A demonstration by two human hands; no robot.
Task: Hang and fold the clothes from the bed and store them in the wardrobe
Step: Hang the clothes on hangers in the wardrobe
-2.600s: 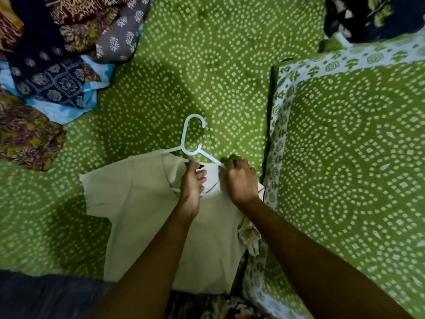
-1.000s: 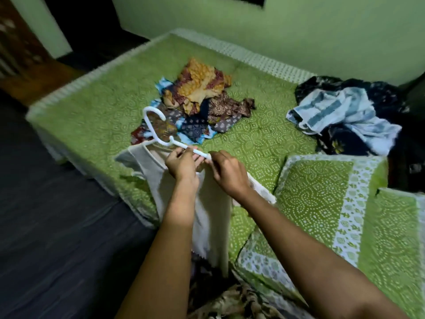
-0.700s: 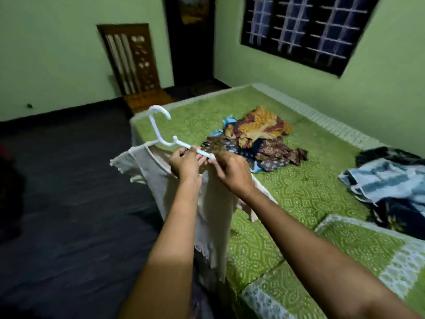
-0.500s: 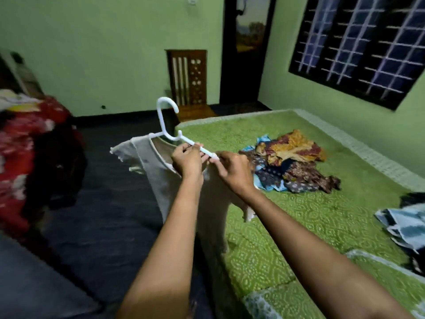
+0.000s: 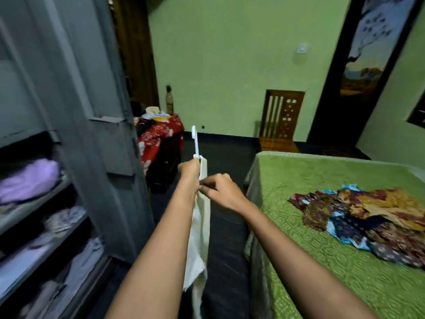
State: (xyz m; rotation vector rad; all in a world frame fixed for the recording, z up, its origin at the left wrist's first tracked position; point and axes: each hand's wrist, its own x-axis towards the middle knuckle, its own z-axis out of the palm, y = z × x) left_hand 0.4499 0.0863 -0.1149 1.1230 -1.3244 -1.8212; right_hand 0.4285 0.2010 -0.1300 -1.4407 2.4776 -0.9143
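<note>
A cream top [image 5: 199, 238] hangs edge-on from a white plastic hanger [image 5: 195, 141] held in the air between the wardrobe and the bed. My left hand [image 5: 190, 169] grips the hanger just below its hook. My right hand [image 5: 219, 189] pinches the cloth near the top's shoulder. The grey wardrobe [image 5: 76, 125] stands open at the left, its shelves holding folded clothes [image 5: 27, 180]. A heap of patterned clothes [image 5: 368, 217] lies on the green bed [image 5: 310, 268].
A low table under a red floral cloth [image 5: 161, 137] stands beyond the wardrobe door, with a bottle [image 5: 169, 100] on it. A wooden chair [image 5: 279, 120] is against the far green wall. Dark floor runs between wardrobe and bed.
I have lifted the top on its hanger off the bed and turned left from the bed to the open wardrobe. The garment now hangs edge-on in front of me.
</note>
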